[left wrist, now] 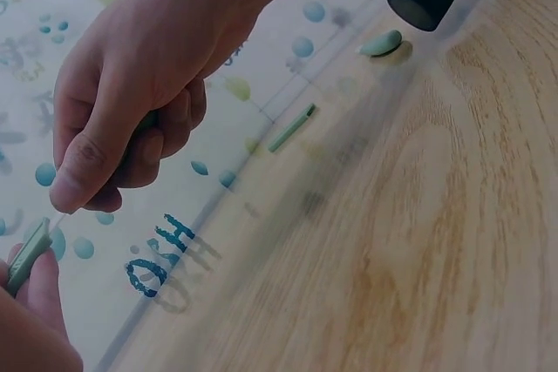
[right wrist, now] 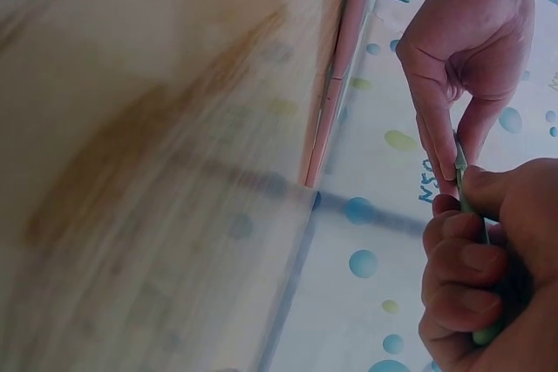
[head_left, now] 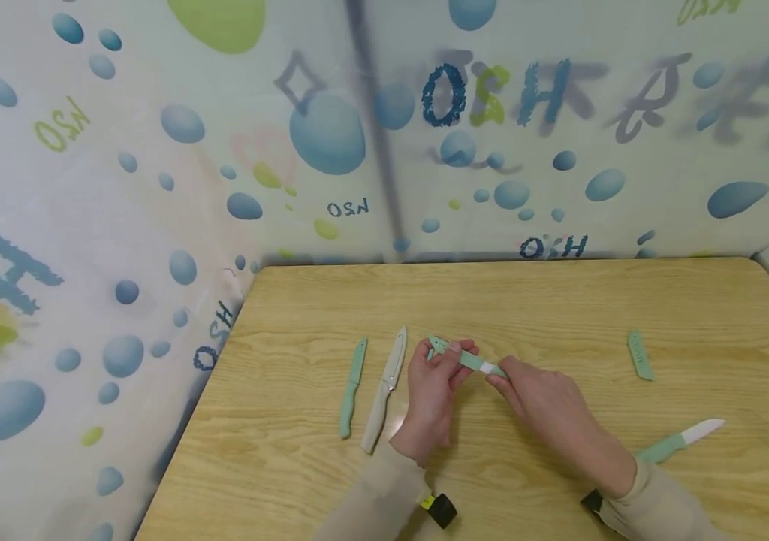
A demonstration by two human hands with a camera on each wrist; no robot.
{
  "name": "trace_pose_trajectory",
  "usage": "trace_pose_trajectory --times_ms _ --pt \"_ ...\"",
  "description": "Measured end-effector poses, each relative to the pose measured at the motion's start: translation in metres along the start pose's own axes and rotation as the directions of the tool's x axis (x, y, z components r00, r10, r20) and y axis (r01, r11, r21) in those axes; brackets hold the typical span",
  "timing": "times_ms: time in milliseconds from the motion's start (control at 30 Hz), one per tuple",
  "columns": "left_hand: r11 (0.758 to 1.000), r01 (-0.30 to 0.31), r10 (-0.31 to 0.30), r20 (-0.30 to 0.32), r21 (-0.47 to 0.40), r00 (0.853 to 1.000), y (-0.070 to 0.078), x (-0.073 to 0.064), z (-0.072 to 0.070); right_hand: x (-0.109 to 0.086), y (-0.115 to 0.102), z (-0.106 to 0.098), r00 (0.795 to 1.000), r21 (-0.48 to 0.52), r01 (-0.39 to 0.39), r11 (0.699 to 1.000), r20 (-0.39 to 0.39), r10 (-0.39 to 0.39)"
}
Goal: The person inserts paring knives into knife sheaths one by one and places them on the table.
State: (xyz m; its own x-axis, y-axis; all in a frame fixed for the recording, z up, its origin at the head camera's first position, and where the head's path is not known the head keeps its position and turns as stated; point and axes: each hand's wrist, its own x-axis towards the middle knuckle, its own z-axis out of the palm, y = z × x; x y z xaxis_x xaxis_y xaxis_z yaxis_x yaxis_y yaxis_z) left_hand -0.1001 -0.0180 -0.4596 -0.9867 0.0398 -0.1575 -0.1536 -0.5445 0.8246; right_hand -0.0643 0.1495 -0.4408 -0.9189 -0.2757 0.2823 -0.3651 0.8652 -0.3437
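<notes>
A pale green sheath (head_left: 471, 361) is pinched between the thumb and fingers of my left hand (head_left: 430, 394). My right hand (head_left: 553, 398) grips the green handle (right wrist: 488, 334) of a knife, most of it hidden in the fist. Between handle and sheath a short stretch of white blade (head_left: 487, 368) shows; the rest is inside the sheath. Left of my left hand lie a sheathed green knife (head_left: 351, 398) and a larger off-white knife (head_left: 378, 415), its blade apparently covered too. By my right forearm lies a green-handled knife with a bare white blade (head_left: 702, 430).
A loose green sheath (head_left: 640, 356) lies on the wooden table (head_left: 526, 308) at the right. Behind the table and along its left side hangs a patterned curtain (head_left: 330, 188) with blue and green spots. Dark wrist devices (head_left: 443, 511) sit on both sleeves.
</notes>
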Motion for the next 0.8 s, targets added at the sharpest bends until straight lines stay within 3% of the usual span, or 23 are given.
trace_pose_trajectory --times_ms 167,467,800 --pt "1.0 0.013 -0.013 -0.01 -0.013 1.0 -0.0012 -0.0007 0.0015 0.0002 -0.0009 0.0002 1.0 -0.001 0.01 1.0 -0.012 -0.01" --pt "1.0 0.013 -0.012 0.034 -0.024 0.999 -0.004 -0.0032 0.0038 0.0022 -0.0044 0.0007 1.0 0.021 -0.008 1.0 0.01 0.008" --pt "0.999 0.03 -0.031 0.035 0.02 0.999 -0.001 0.0009 0.0047 0.0033 -0.0042 -0.001 1.0 0.055 -0.004 0.998 0.024 0.003"
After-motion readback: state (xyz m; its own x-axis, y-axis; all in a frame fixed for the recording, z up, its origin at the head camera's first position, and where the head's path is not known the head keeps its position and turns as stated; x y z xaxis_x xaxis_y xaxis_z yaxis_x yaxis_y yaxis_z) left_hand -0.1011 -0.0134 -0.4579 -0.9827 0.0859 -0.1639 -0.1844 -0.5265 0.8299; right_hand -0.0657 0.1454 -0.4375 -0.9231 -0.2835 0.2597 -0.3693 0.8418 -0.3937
